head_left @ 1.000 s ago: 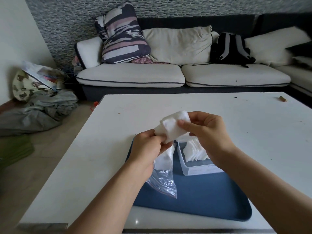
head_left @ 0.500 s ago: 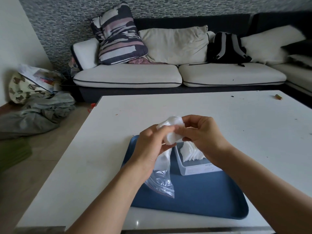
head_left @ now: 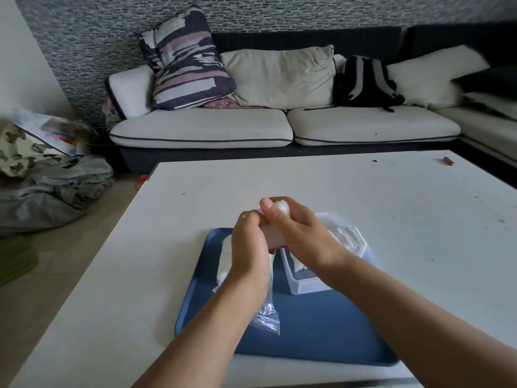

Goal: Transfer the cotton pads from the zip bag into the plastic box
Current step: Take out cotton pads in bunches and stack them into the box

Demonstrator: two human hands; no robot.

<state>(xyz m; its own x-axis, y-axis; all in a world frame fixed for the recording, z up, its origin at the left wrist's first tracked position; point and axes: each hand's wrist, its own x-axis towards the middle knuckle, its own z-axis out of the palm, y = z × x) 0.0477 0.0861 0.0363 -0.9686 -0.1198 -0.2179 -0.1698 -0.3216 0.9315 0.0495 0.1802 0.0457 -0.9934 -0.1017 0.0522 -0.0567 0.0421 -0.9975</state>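
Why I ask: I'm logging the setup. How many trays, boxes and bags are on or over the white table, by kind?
Blue tray: 1
Plastic box: 1
Zip bag: 1
Total: 3

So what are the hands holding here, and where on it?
Both hands, left and right, close around a wad of cotton pads; only its top shows above the fingers.
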